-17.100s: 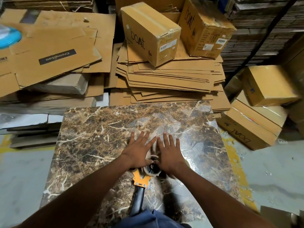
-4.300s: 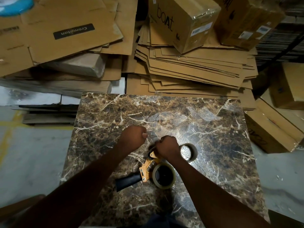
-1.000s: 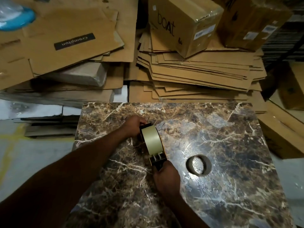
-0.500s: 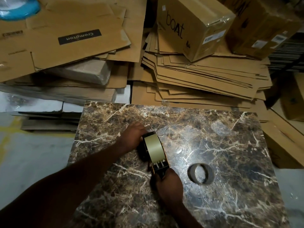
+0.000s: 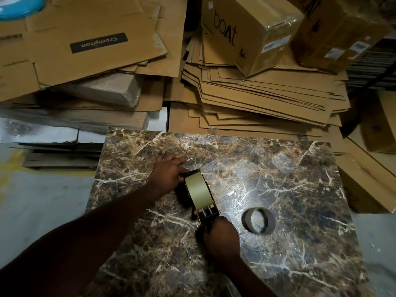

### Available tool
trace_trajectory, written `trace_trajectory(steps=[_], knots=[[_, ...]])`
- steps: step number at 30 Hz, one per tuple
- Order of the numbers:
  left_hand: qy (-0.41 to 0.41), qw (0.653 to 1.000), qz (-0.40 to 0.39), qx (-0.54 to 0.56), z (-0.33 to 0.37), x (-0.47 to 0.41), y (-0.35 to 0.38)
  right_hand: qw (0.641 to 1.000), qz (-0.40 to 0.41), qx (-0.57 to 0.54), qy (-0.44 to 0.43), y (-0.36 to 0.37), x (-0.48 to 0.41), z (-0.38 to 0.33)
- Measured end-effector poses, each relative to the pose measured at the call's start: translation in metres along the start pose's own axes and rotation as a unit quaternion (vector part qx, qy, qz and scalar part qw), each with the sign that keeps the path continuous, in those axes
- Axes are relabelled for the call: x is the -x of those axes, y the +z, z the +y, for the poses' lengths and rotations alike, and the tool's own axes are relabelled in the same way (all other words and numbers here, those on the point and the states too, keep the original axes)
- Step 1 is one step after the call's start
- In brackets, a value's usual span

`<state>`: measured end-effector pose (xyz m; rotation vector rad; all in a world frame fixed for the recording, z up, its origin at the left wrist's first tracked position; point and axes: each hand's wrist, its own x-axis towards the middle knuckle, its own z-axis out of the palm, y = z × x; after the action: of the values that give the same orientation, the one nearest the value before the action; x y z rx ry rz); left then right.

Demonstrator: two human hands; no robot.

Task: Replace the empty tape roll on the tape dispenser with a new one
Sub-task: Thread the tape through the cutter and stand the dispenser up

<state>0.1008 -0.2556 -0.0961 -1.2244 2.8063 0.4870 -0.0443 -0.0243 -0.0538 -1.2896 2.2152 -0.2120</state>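
While right grip (image 5: 220, 234) stays clenched on tape dispenser (image 5: 205, 207), left grip (image 5: 169, 175) has loosened, fingers now spread.

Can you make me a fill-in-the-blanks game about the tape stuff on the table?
1. The empty brown cardboard tape core lies on the ____ marble-patterned tabletop.
2. The new tan tape roll sits in the orange-and-black tape ____.
3. The ____ hand grips the dispenser's handle end.
4. The left hand is beside the ____.

Missing words: brown; dispenser; right; roll
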Motion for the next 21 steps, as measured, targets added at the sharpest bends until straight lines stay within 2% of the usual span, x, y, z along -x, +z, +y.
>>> trace_trajectory(steps=[6,11,21], knots=[[-0.004,0.998,-0.004,-0.061,0.001,0.0,0.006,0.998,-0.041,0.046,-0.011,0.001,0.014,0.016],[-0.032,0.997,-0.026,-0.058,0.012,0.0,-0.001,0.997,-0.054,0.046,-0.018,-0.002,0.043,0.036],[-0.049,0.987,-0.08,-0.134,0.041,0.009,-0.021,0.997,-0.065,0.03,0.041,-0.002,0.097,0.066]])
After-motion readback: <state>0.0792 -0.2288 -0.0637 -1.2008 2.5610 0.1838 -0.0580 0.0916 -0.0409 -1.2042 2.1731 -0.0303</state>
